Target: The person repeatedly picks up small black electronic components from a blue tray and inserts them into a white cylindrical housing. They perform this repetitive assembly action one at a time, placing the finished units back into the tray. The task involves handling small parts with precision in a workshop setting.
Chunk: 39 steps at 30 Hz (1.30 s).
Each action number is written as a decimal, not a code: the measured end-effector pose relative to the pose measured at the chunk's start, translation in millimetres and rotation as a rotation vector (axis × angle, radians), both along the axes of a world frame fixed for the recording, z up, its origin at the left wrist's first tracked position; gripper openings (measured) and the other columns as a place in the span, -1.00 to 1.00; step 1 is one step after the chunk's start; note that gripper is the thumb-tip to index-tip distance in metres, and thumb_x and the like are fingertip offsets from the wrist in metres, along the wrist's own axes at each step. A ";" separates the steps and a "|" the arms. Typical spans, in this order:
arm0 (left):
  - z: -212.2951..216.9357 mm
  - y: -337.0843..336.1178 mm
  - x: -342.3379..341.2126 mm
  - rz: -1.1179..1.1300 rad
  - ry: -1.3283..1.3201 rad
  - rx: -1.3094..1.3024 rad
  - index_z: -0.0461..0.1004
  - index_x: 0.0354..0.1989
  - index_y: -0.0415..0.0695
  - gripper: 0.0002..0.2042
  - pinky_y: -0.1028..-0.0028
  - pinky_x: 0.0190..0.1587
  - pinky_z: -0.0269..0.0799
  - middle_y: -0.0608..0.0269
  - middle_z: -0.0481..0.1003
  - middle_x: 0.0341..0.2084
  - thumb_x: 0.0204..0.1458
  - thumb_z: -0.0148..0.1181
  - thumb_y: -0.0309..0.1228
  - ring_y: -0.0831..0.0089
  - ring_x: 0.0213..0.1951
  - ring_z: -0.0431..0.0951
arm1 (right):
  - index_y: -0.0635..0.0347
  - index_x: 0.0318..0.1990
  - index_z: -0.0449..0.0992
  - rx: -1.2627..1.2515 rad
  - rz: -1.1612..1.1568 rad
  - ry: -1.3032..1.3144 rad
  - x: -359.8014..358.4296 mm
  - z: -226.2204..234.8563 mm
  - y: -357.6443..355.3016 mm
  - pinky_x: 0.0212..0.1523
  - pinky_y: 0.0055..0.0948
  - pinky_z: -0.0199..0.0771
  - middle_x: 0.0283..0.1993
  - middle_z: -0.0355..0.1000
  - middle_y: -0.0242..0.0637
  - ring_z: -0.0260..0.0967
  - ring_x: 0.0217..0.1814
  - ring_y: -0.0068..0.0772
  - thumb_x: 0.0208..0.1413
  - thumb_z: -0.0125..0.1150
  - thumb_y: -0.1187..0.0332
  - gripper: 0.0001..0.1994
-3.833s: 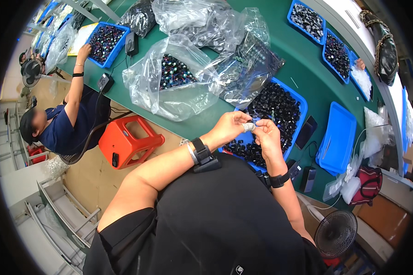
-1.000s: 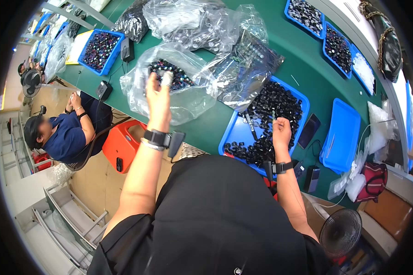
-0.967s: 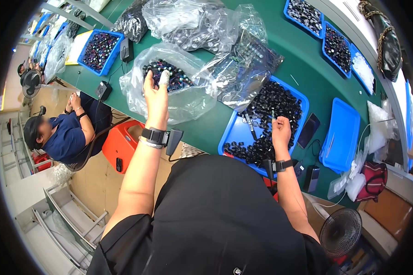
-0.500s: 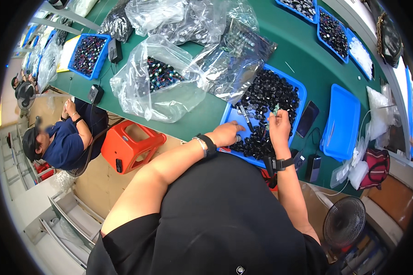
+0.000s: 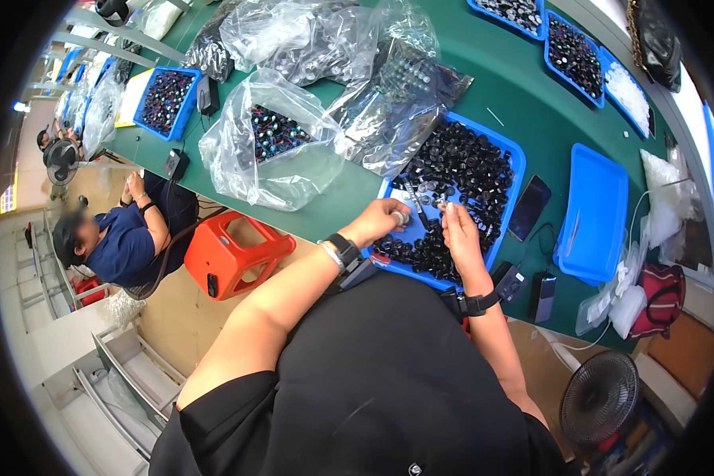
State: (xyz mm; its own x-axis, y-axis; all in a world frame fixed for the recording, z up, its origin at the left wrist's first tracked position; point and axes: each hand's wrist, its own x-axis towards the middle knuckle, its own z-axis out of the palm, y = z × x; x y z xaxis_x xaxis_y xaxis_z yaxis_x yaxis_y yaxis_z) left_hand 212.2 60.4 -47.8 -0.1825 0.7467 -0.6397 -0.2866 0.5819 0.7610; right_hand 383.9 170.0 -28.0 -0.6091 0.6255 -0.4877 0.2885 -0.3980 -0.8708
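A blue tray point(image 5: 518, 190) in front of me holds many small round black parts point(image 5: 472, 170). Over its left side, my left hand point(image 5: 377, 222) has its fingers curled together; a small pale spot shows at the fingertips, too small to name. To the right, above the parts, my right hand point(image 5: 463, 238) pinches thumb and fingers together, and what lies between the tips cannot be made out. A dark pen-like tool point(image 5: 417, 205) lies in the tray between the hands. Beyond the tray, an opened clear bag point(image 5: 293, 178) contains small wired parts point(image 5: 278, 135).
Right of the tray lie a phone point(image 5: 529, 208), stacked blue trays point(image 5: 593, 214) and a small black box point(image 5: 542, 295). Filled trays point(image 5: 573, 59) stand far right. A red stool point(image 5: 234, 250) and a seated person point(image 5: 131, 238) are to the left.
My left hand has drawn back slightly left and its pointing fingers have curled in. My right hand has come left and down, closer to the left one; the small greenish piece at its fingertips no longer shows.
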 end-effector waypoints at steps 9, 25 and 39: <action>59.8 -6.7 -20.9 0.093 -0.223 0.156 0.42 -0.18 -0.30 -0.79 0.52 -0.10 0.44 0.20 0.48 -0.28 0.01 0.18 -0.53 0.45 -0.23 0.52 | 0.19 -0.17 0.39 -0.182 0.099 0.217 -17.0 36.2 -14.5 -0.45 -0.69 0.22 -0.36 0.36 -0.44 0.28 -0.44 -0.69 0.21 0.01 0.23 -0.78; 86.1 -1.8 -32.7 0.021 -0.091 0.156 0.44 -0.18 -0.34 -0.75 0.54 -0.11 0.38 0.18 0.50 -0.31 -0.03 0.22 -0.51 0.52 -0.24 0.48 | 0.16 -0.21 0.43 -0.064 0.055 0.199 -50.1 56.7 -27.1 -0.50 -0.71 0.13 -0.42 0.34 -0.51 0.22 -0.46 -0.74 0.19 0.05 0.28 -0.84; 93.6 -1.0 -25.9 0.065 -0.154 0.236 0.34 -0.06 -0.36 -0.64 0.54 -0.12 0.43 0.16 0.49 -0.28 -0.07 0.22 -0.57 0.51 -0.25 0.49 | 0.19 -0.20 0.45 0.003 0.002 0.193 -39.5 72.0 -18.0 -0.47 -0.70 0.16 -0.37 0.41 -0.48 0.21 -0.46 -0.73 0.18 0.07 0.29 -0.83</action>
